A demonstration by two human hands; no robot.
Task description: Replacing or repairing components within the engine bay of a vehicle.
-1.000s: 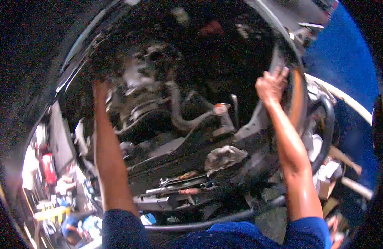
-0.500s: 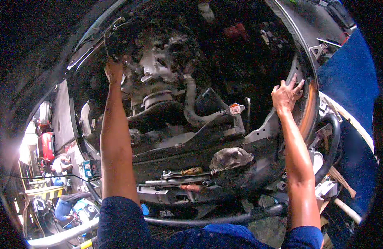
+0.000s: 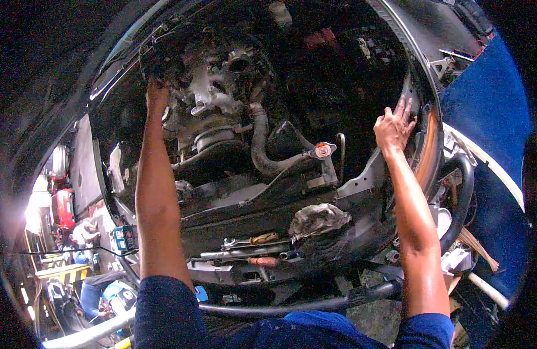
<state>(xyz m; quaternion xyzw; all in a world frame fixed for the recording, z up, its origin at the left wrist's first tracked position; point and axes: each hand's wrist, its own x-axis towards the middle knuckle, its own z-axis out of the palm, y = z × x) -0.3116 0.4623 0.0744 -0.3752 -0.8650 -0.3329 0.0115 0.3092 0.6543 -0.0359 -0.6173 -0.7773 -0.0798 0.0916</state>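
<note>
My left hand (image 3: 157, 93) reaches deep into the engine bay, beside the metal engine block (image 3: 207, 96). Its fingers vanish into dark shadow among hoses, so what they touch is hidden. Flat on the painted inner edge of the fender (image 3: 413, 93) rests my right hand (image 3: 395, 131), fingers stretched out and holding nothing. Between my arms a grey radiator hose (image 3: 260, 139) curves down to the radiator cap (image 3: 323, 150). The pulley (image 3: 213, 138) sits below the engine block.
On the front panel lie a wrench (image 3: 236, 242), a screwdriver (image 3: 262, 238), an orange-handled tool (image 3: 264, 262) and a crumpled dirty rag (image 3: 319, 222). A black bumper bar (image 3: 315, 305) crosses in front of me. Blue cloth (image 3: 484, 116) hangs at right. Another person (image 3: 85, 231) is at far left.
The whole view has shifted slightly, moving the engine bay a little to the left in the picture. Both hands keep about the same places on the car.
</note>
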